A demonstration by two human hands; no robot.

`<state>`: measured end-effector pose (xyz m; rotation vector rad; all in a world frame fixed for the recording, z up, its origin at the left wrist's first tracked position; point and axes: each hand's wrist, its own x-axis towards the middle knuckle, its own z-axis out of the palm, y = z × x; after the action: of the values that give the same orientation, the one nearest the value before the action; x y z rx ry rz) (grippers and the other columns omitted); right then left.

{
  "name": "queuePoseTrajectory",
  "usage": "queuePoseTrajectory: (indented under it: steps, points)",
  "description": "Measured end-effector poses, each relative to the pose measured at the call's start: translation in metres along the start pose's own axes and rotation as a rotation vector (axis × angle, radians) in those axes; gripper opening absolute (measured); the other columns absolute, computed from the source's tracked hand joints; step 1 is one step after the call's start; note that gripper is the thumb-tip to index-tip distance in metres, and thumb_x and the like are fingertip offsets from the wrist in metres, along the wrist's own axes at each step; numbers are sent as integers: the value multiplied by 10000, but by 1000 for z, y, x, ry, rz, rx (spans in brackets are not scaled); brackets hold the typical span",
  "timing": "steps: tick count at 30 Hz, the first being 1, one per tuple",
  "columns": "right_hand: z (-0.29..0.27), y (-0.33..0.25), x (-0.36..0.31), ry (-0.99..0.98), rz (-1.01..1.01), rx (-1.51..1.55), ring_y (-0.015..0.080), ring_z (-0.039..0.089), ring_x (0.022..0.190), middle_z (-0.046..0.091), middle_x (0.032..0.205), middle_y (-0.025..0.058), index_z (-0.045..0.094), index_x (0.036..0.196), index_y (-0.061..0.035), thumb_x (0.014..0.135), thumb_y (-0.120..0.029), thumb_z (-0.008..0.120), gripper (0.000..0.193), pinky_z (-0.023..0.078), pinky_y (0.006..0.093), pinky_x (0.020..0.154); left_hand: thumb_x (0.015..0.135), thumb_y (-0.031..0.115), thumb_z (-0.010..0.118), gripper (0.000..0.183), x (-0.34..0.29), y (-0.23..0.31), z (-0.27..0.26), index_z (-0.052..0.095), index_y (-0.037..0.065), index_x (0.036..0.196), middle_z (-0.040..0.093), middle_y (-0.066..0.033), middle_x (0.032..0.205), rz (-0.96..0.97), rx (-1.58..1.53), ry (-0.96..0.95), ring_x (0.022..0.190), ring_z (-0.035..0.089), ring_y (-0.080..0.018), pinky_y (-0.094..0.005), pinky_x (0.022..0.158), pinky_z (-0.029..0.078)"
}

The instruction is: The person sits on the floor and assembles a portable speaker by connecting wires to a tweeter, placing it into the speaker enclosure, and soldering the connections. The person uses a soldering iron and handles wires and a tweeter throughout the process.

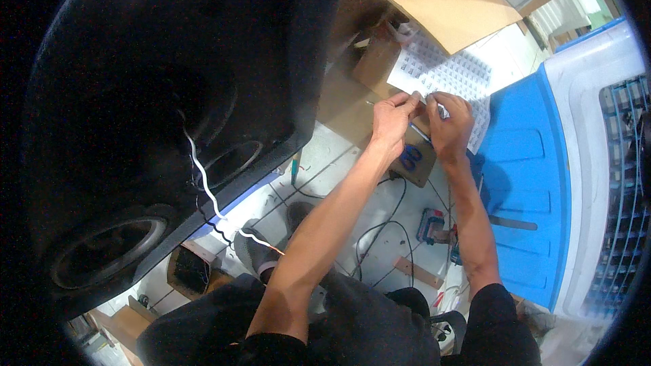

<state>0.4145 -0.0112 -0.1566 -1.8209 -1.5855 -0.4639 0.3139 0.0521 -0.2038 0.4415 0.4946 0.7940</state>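
Note:
My left hand (393, 120) is closed in a pinch at the near edge of a white sheet of small printed labels (451, 71). Close beside it, my right hand (451, 122) is closed too, its fingertips almost meeting the left ones at that edge. Something small and pale shows between the right fingers, too little to name. A thin blue-and-white stick (420, 133) shows between the two hands; whether a hand holds it I cannot tell. Under the hands is a brown cardboard box (422, 171) with blue marks.
On the left stands a large black speaker cabinet (271, 47), a white wire (204, 176) with a bare end hanging from it. A blue plastic panel (519, 135) with a white frame is at right. A cordless drill (437, 230) and a dark cable (400, 220) lie on the tiled floor.

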Motion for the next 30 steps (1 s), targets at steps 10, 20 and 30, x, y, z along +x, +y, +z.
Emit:
queuePoseTrajectory:
  steps: [10,20,30]
  points:
    - [-4,-2,2,-54,-103,-44,267,682,900,732,921,80,724,883,-60,818,-123,759,97,452,386,894,979,136,686,198,-1,0,-3,722,-58,976,689,-46,919,-12,17,5,823,597,-123,-262,771,485]
    - [1,-5,4,-67,-26,-48,267,678,862,720,882,73,712,811,-60,763,-116,775,97,447,386,855,967,123,690,183,-2,0,-4,722,-56,946,672,-25,859,-8,38,12,783,561,-99,-253,706,444]
    - [5,1,-1,-86,40,-3,304,656,858,691,890,121,659,874,-26,814,-74,734,107,457,421,837,975,133,683,182,-7,4,-2,709,-31,902,641,-18,777,-5,68,21,673,517,-87,-249,619,400]
